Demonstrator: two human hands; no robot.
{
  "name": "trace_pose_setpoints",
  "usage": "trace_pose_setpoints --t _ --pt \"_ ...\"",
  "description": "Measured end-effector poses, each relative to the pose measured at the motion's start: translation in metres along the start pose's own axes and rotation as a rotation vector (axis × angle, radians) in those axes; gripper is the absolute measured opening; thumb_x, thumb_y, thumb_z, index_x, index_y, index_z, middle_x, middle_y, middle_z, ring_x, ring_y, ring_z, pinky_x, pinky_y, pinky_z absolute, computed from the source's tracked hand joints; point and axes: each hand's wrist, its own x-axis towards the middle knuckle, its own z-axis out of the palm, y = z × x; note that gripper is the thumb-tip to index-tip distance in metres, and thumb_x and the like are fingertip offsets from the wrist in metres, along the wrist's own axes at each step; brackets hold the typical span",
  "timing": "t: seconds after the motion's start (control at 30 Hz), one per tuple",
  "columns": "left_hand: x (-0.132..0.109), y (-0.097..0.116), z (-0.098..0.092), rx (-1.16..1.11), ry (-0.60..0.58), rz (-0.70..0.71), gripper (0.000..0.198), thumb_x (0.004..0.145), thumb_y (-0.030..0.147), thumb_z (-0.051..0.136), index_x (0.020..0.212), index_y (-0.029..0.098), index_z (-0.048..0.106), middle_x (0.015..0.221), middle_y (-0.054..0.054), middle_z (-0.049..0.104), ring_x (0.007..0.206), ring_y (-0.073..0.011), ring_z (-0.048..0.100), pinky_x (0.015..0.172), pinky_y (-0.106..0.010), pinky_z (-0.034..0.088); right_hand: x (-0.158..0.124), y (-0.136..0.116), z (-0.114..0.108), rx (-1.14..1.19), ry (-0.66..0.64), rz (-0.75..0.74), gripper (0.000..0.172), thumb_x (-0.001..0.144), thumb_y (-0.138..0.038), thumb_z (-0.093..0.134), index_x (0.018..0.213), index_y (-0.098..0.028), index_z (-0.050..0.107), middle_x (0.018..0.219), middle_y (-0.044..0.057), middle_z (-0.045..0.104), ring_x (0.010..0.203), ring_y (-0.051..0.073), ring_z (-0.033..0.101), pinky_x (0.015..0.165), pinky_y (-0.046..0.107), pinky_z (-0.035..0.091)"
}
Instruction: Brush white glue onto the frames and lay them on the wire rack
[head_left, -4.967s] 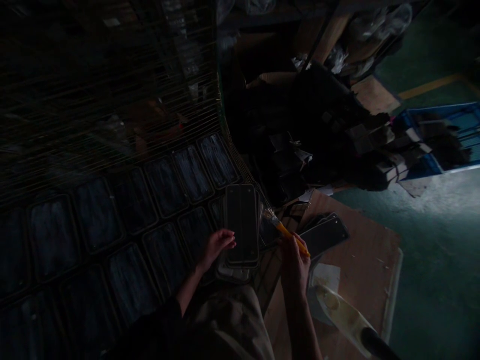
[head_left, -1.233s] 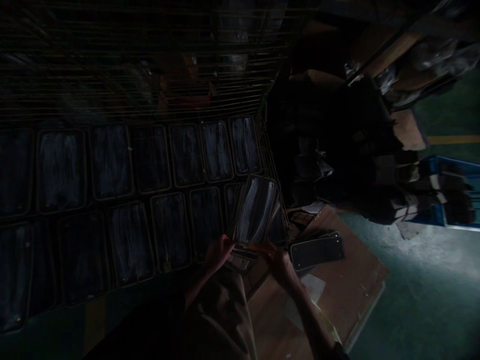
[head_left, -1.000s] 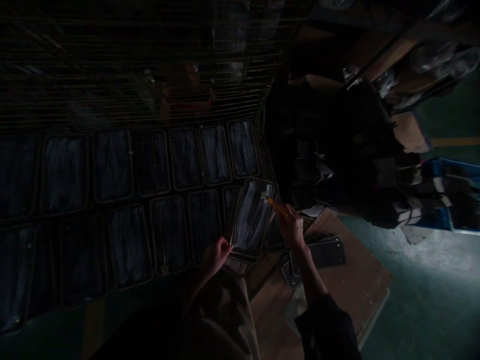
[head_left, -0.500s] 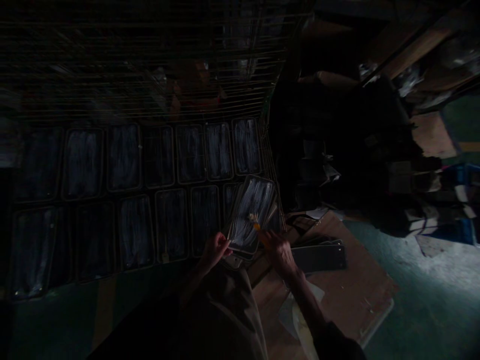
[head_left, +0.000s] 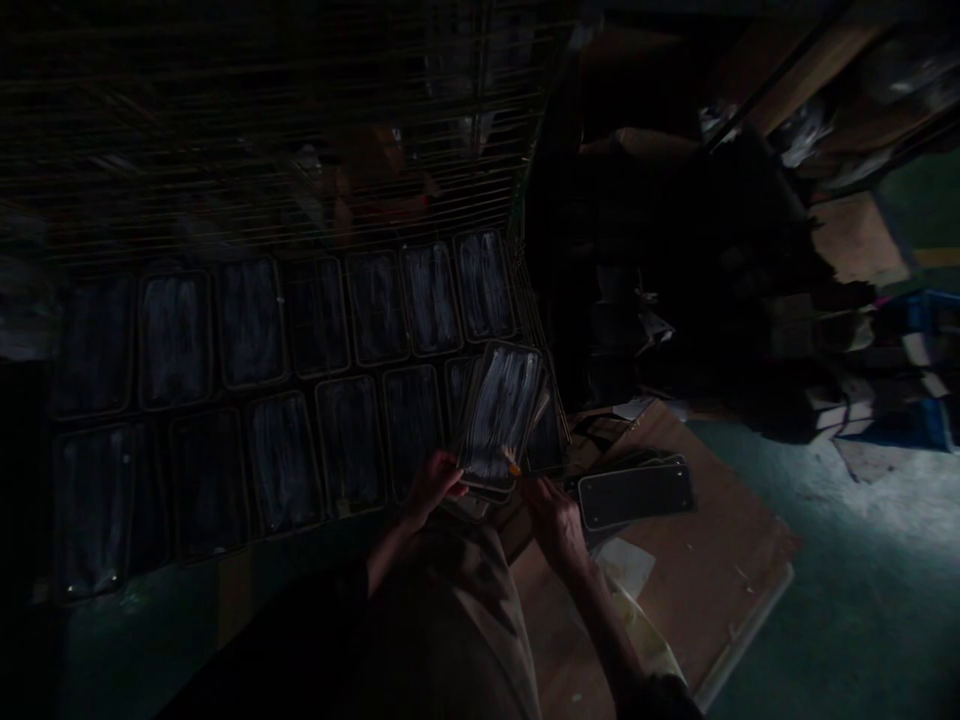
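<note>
A dark rectangular panel [head_left: 504, 395] with rounded corners and whitish streaks lies tilted on a stack of similar panels. My left hand [head_left: 433, 488] pinches its lower left corner. In my right hand [head_left: 553, 515] is a small brush [head_left: 511, 462] with an orange-yellow handle; its pale bristles are at the lower part of the streaked panel. Whether the bristles touch the surface is hard to make out in the dim light. Plain dark panels [head_left: 637, 495] lie to the right of my right hand, on a brown board.
Two rows of streaked panels [head_left: 281, 460] lie to the left, beside a wire rack [head_left: 300, 200]. The brown board [head_left: 720, 540] carries a pale sheet [head_left: 626, 565]. Boxes with blue sides [head_left: 930, 420] stand at the far right above the green floor [head_left: 862, 590].
The brush has moved down the panel toward its lower edge. My left hand keeps hold of the corner. The whole view has shifted slightly.
</note>
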Motion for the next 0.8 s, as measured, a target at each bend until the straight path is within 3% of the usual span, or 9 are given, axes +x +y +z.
trace_pose_setpoints --t 0.2,0.4,0.57,0.8 --pt "0.006 -0.005 -0.005 -0.121 -0.059 -0.050 0.042 0.063 0.035 0.075 0.094 0.015 0.055 0.079 0.001 0.065 0.062 -0.0133 0.066 0.059 -0.028 0.057 -0.029 -0.026 0.021 0.168 -0.025 0.105 0.025 0.090 -0.014 0.044 0.106 -0.024 0.062 0.086 0.002 0.066 0.072 0.014 0.064 0.060 0.020 0.046" --pt "-0.001 0.000 -0.014 -0.219 -0.184 -0.060 0.053 0.068 0.034 0.075 0.112 0.014 0.055 0.084 -0.001 0.066 0.061 -0.0138 0.068 0.064 -0.031 0.058 -0.023 -0.036 0.013 0.320 0.181 0.239 0.020 0.090 -0.028 0.052 0.106 -0.022 0.064 0.097 0.004 0.070 0.086 0.016 0.068 0.072 0.020 0.052" --pt "-0.011 0.014 -0.017 -0.296 -0.230 -0.064 0.053 0.069 0.025 0.074 0.117 0.015 0.054 0.096 -0.004 0.065 0.074 -0.0159 0.068 0.068 -0.033 0.058 -0.003 -0.039 0.006 0.251 0.292 0.230 0.022 0.091 -0.034 0.054 0.105 -0.021 0.065 0.093 0.004 0.070 0.082 0.016 0.068 0.069 0.021 0.051" --pt "-0.014 0.037 -0.024 -0.321 -0.375 -0.045 0.055 0.072 0.024 0.066 0.124 0.017 0.051 0.092 -0.002 0.065 0.059 -0.0111 0.064 0.060 -0.027 0.054 -0.001 -0.041 -0.012 0.071 0.598 0.237 0.032 0.090 -0.044 0.053 0.106 -0.019 0.065 0.098 0.008 0.069 0.086 0.020 0.067 0.071 0.026 0.052"
